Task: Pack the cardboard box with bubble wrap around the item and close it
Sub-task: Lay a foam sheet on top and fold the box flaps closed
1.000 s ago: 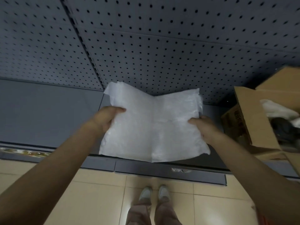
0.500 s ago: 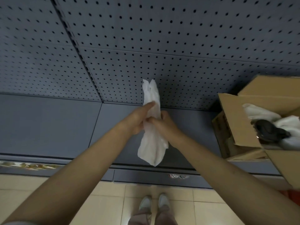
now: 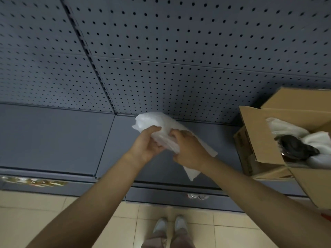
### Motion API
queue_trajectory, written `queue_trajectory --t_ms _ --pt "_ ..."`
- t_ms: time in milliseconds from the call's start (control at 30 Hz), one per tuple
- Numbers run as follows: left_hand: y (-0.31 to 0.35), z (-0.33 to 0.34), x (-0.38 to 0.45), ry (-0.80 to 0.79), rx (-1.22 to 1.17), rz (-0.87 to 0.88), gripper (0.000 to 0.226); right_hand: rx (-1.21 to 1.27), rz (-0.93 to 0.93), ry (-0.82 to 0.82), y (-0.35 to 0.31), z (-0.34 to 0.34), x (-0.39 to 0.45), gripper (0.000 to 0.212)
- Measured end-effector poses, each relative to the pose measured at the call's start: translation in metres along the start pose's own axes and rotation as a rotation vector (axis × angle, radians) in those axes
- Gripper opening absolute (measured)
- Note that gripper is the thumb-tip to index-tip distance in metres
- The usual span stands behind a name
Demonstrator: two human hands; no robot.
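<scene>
A folded white sheet of bubble wrap [image 3: 157,122] hangs over the grey shelf, tilted from upper left to lower right. My left hand [image 3: 146,145] grips it from the left and my right hand [image 3: 188,151] grips it from the right, fingers nearly touching. At the right edge stands an open cardboard box [image 3: 258,140] with its flaps up. Inside it lies a dark item [image 3: 295,147] bedded in more white wrap [image 3: 284,128].
A grey metal shelf [image 3: 53,136] runs across the view below a perforated back panel [image 3: 161,51]. Beige floor tiles [image 3: 44,212] and my two shoes [image 3: 170,227] show beneath the shelf's front edge.
The sheet was spread wide between both hands, then folded together into a narrow bundle. Now the bundle is tilted and bunched thicker, and both hands have shifted slightly right.
</scene>
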State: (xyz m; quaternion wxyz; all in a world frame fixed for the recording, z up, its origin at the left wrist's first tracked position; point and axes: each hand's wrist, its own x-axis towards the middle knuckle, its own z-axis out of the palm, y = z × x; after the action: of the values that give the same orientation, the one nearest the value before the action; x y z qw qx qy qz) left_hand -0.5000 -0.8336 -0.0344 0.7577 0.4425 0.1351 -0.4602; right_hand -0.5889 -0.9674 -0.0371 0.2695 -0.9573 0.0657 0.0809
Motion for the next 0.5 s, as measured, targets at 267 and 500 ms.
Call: queue_trajectory --t_ms 267,500 --pt "0.003 -0.051 0.001 0.071 -0.135 -0.122 0.053 0.066 -0.068 -0.047 0.049 -0.008 -0.029 0.044" --pt "-0.008 -0.056 0.016 0.116 0.318 -0.248 0.035 -0.073 -0.416 0.075 0.081 0.008 -0.041 0.063"
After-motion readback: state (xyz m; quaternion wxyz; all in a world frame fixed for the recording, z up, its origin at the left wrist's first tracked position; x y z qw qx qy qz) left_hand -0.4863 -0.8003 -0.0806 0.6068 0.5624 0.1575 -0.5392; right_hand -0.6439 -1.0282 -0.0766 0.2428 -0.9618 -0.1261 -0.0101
